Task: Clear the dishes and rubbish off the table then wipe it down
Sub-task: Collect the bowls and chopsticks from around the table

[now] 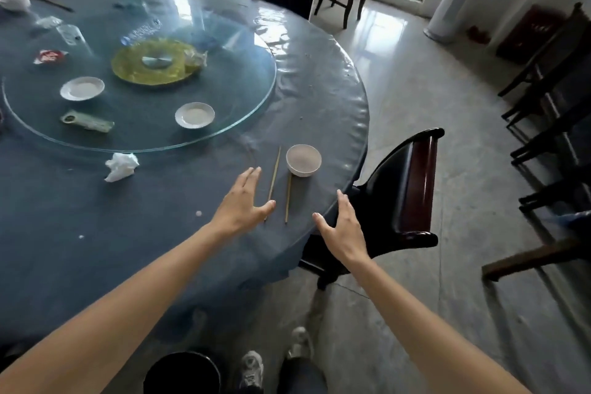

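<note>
Between both hands' spread, empty fingers [252, 174] — two chopsticks [274, 182], bowl [303, 159] beyond.

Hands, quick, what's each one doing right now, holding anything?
Left hand: open, holding nothing, thumb by a chopstick.
Right hand: open, holding nothing, over the table edge.

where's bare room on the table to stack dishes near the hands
Bare cloth lies left of the left hand, below the tissue. It is tight between the hands: chopsticks, bowl and right hand crowd the edge.
</note>
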Tool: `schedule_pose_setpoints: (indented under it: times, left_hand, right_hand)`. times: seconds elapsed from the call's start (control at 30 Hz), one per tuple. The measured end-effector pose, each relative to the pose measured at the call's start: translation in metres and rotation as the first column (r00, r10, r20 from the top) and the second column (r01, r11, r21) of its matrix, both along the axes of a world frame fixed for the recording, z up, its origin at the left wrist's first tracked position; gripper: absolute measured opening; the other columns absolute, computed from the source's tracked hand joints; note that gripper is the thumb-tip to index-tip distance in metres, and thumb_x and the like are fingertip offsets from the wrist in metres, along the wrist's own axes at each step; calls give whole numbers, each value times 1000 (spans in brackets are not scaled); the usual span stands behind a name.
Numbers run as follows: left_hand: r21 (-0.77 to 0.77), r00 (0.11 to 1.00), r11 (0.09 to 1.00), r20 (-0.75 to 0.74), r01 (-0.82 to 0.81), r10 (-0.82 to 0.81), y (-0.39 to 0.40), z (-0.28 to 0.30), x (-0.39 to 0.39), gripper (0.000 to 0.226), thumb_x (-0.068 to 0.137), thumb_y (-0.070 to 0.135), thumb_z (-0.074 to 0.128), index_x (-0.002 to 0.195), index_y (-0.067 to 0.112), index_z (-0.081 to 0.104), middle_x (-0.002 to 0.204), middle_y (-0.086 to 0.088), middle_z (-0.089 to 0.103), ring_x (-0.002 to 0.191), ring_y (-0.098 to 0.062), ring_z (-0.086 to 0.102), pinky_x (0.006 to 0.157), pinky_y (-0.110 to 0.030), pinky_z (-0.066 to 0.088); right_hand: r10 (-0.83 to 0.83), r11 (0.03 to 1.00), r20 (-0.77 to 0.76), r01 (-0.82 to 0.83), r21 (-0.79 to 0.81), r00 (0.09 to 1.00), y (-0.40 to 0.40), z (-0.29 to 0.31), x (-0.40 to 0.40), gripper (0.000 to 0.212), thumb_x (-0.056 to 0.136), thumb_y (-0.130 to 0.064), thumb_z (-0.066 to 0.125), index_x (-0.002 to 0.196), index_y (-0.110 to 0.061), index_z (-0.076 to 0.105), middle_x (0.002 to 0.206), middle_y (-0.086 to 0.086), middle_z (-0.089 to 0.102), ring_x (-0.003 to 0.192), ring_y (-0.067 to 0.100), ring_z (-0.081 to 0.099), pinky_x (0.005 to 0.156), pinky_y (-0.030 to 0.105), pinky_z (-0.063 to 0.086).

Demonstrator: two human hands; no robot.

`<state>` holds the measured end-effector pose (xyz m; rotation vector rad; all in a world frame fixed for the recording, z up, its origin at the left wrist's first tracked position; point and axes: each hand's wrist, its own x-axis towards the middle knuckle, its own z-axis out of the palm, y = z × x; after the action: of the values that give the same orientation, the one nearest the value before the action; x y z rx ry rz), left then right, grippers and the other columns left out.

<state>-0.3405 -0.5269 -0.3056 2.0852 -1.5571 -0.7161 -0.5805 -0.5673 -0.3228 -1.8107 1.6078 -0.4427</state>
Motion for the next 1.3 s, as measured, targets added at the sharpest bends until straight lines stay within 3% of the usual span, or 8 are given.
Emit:
schedule_pose_setpoints:
  times: [0.1,0.17,0.23,0.4,0.67,0.77,0.9,1.3]
  left_hand:
    - [46,993,993,-37,-111,112,-32,-20,-9,75,87,34,68,151,15,35,151,-9,37,134,-28,47,108,-40,40]
    - [90,983,981,-50,-171,176,-55,-36,-17,70,86,31,69,147,15,40,144,-12,43,127,-31,51,103,-38,41]
    - [127,969,966,-74,-224,235,-75,-54,-26,68,85,30,70,145,13,43,139,-12,46,126,-32,51,102,-38,42]
    - [247,924,910,-103,-334,368,-118,-94,-44,70,82,34,73,141,13,43,134,-10,46,124,-31,50,102,-39,43]
    - [311,893,838,110,-449,437,-148,-125,-54,90,68,53,78,138,15,36,133,-8,39,125,-29,41,94,-44,48]
    - [327,892,830,169,-452,419,-150,-132,-52,71,72,45,75,127,14,42,125,-9,43,120,-30,45,87,-44,51]
    - [336,877,811,138,-479,461,-154,-136,-52,35,82,23,64,111,13,47,117,-10,53,110,-33,55,79,-42,51]
    - [462,874,742,233,-486,427,-163,-139,-56,31,88,19,57,115,7,50,120,-13,54,110,-36,60,80,-40,49]
  right_hand:
    - [-82,992,167,64,110,983,-47,-13,6,72,96,-33,65,158,-20,29,154,8,44,125,18,56,107,34,45]
    - [-151,967,276,85,239,949,-80,-23,9,65,98,-28,64,155,-21,34,146,9,51,112,16,61,97,37,54]
    - [-213,930,377,69,360,901,-112,-36,12,60,99,-26,63,153,-23,36,140,8,55,114,19,62,85,38,61]
    - [-343,845,439,69,531,830,-181,-64,25,56,100,-19,59,152,-18,36,122,6,59,102,19,70,70,32,62]
    - [-383,768,433,21,640,816,-222,-97,48,51,101,-23,60,148,-22,40,115,5,63,91,22,75,64,31,61]
    - [-405,763,438,32,646,802,-225,-107,51,48,101,-21,60,145,-26,43,114,8,64,85,20,77,64,29,61]
    - [-428,766,443,56,640,788,-228,-115,54,47,100,-15,60,144,-24,45,116,13,66,89,24,77,66,25,60]
    - [-402,774,401,71,629,823,-229,-119,61,61,95,-5,54,149,-33,43,113,11,71,87,22,78,81,31,63]
